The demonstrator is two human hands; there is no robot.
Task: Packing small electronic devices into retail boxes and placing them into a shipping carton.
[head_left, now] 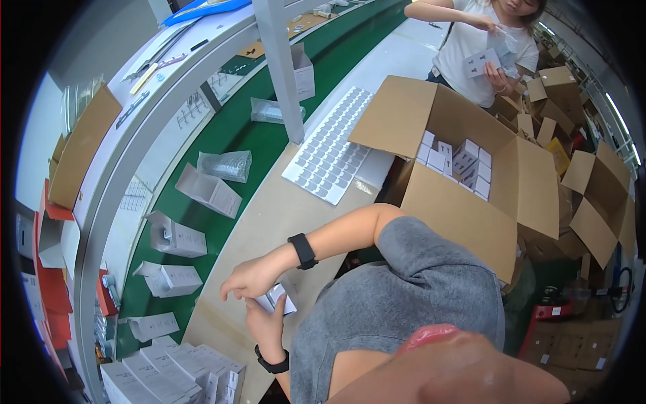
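Note:
Over the beige worktop edge (232, 286), a small white box (282, 296) sits in my left hand (266, 328). The left fingers are wrapped round it and the thumb lies along its near side. My right hand (254, 277) bends over the box's far end with curled fingers, touching it. The right hand covers part of the box, so its far end is hidden. Black bands circle both wrists. Beside my hands, open white cartons (176, 279) stand in a row on a green conveyor belt (222, 246).
White cartons (178, 374) are stacked at the lower left. A white tray (330, 145) with rows of cells lies beyond my right arm. To the right, an open cardboard box (464, 209) holds several small white boxes. A grey post (279, 74) rises by the belt. A co-worker (481, 47) handles a white carton.

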